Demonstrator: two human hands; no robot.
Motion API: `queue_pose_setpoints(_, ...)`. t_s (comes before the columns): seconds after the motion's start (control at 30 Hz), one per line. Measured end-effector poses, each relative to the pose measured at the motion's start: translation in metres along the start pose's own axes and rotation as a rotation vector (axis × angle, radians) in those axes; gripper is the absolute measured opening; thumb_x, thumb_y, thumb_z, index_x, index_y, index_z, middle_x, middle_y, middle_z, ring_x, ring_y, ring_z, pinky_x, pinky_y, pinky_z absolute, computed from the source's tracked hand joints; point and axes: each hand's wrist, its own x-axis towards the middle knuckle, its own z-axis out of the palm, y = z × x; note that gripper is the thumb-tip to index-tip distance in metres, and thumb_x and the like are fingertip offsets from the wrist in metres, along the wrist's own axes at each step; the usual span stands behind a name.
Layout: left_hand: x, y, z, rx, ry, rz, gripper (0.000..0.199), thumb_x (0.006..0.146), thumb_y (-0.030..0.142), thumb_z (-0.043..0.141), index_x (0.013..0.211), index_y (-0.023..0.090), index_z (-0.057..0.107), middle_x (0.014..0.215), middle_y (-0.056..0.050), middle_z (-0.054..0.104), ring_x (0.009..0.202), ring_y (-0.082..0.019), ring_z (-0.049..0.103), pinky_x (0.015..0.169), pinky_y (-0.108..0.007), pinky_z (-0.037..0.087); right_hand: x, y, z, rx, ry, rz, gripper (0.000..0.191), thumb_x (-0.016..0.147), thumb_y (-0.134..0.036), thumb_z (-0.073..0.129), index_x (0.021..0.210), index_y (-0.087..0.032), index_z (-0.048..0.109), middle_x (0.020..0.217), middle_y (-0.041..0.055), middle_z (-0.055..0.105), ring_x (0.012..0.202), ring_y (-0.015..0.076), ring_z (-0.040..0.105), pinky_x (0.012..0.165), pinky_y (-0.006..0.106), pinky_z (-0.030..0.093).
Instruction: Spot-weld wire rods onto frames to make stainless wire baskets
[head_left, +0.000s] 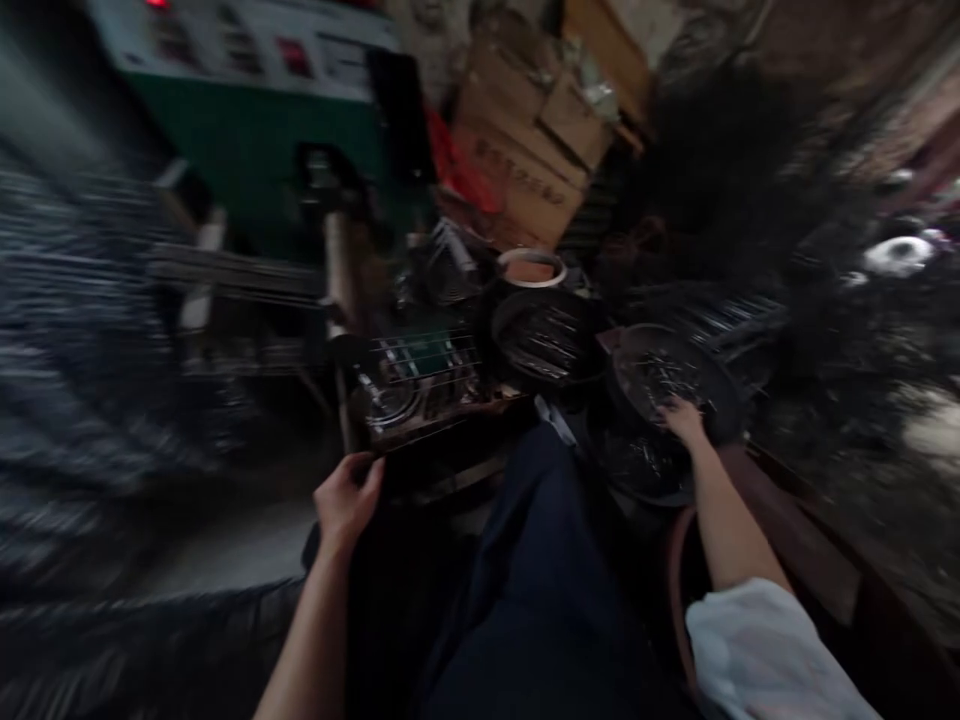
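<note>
My right hand (684,420) reaches into a round dark pan (724,395) that holds many small shiny metal pieces (656,380). Its fingertips are among the pieces, and blur hides whether they grip one. At the near left corner of the workbench (442,425) is my left hand (349,495), fingers curled and thumb raised. What it holds, if anything, I cannot make out. Just beyond that hand, a wire rack (427,358) and a round metal part (390,402) are on the bench.
A second dark pan (544,335) with long thin pieces stands mid-bench, before a white-rimmed tub (532,268). Another container (649,470) of pieces lies below my right hand. Cardboard boxes (525,130) are piled behind. A green panel (247,140) stands back left. My knee (544,480) is close to the bench.
</note>
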Motion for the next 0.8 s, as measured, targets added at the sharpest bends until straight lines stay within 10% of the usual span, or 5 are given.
queue_pose_setpoints(0.23,-0.002,-0.006,0.005,-0.016,0.022,0.065,0.047,0.072,0.057,0.057,0.096,0.019,0.07,0.088,-0.007,0.076,0.087,-0.024,0.072,0.08,-0.031,0.053,0.027,0.039,-0.002,0.121,-0.106,0.01,0.022,0.099,-0.034,0.062,0.098,-0.013,0.067,0.082,0.0004,0.069,0.066,0.0123,0.066,0.067,0.029,0.058)
queue_pose_setpoints(0.8,-0.001,-0.008,0.006,0.026,0.023,0.056,0.048,0.072,0.058,0.057,0.098,0.02,0.071,0.087,-0.008,0.075,0.087,-0.027,0.071,0.084,-0.037,0.054,0.048,0.065,0.008,0.024,-0.091,-0.03,0.022,0.097,-0.036,0.065,0.096,-0.013,0.067,0.089,0.0022,0.07,0.077,0.0149,0.068,0.076,0.034,0.058)
